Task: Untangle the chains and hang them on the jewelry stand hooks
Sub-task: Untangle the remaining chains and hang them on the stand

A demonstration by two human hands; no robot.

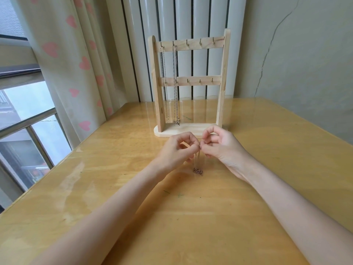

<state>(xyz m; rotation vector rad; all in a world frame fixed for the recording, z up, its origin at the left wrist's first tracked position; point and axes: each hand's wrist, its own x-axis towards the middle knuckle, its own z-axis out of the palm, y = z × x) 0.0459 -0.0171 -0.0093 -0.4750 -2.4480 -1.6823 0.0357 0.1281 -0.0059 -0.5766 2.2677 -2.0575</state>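
Thin silver chain (198,159) hangs pinched between our left hand (178,148) and right hand (219,145), its pendant (197,171) at 6 o'clock; careless tugging risks tightening knots.

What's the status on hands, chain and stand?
Left hand and right hand both pinch the thin chain, pendant dangling. Two chains already hung on jewelry stand; three top hooks free. Nothing blocking.
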